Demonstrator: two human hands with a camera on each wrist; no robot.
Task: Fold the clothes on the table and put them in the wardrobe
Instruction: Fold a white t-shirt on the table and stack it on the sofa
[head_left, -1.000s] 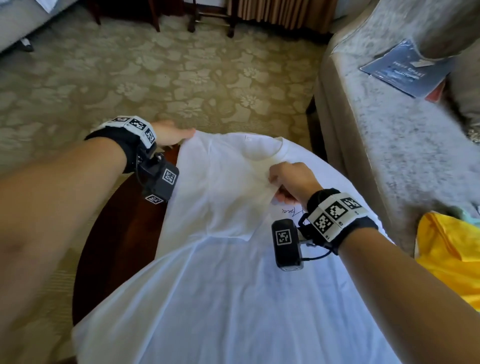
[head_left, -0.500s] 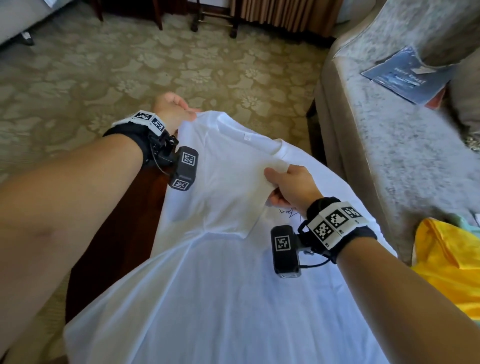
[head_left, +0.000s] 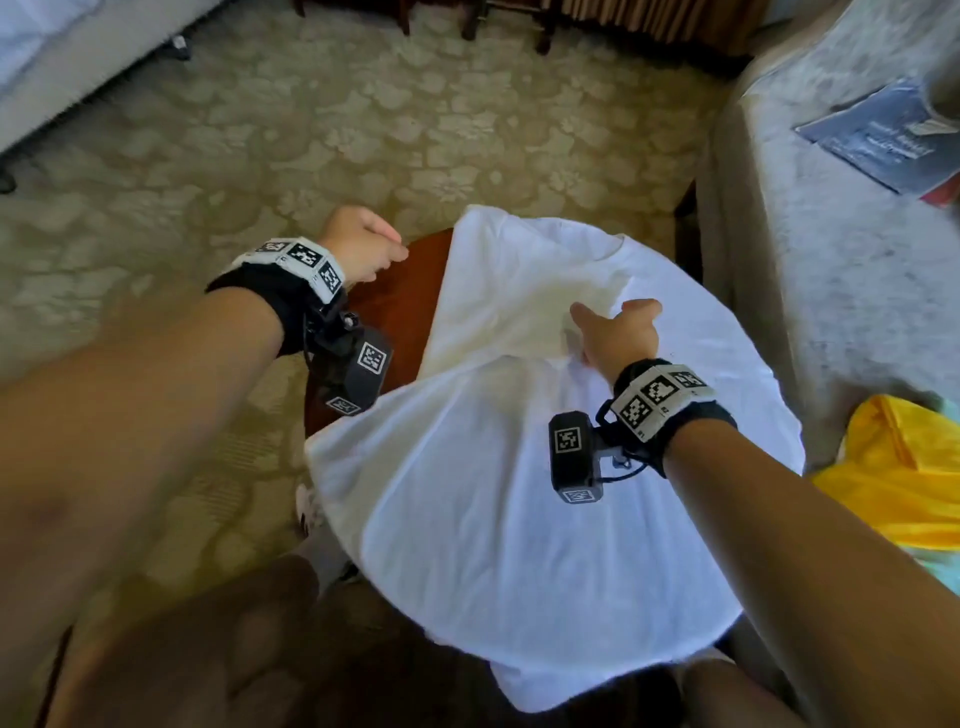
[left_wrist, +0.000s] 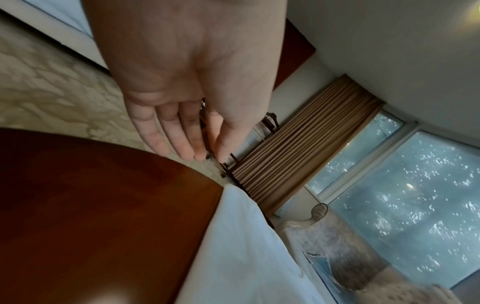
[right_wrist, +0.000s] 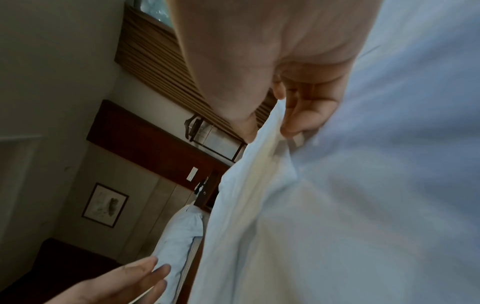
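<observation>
Our left hand (head_left: 358, 244) hangs free above the bare left part of the table (head_left: 410, 291), fingers straight and relaxed in the left wrist view (left_wrist: 182, 86), holding nothing and just clear of the cloth. Our right hand (head_left: 618, 332) sits on the white T-shirt (head_left: 519, 493) near its middle; in the right wrist view (right_wrist: 285, 82) the thumb and a curled finger pinch a raised ridge of the fabric.

The T-shirt is plain white, thin and softly creased. It lies spread over the round dark-wood table and covers most of the top, with its hem hanging over the near edge toward us. The left side is folded inward, so a straight folded edge runs from the far corner toward us and a sleeve lies across the chest. The collar shows at the far end.

To our right stands a pale grey sofa (head_left: 831, 270) with a dark blue booklet (head_left: 878, 140) on the seat, and a yellow cloth (head_left: 904, 467) lies beside the table. A patterned beige carpet (head_left: 311, 130) covers the floor.
</observation>
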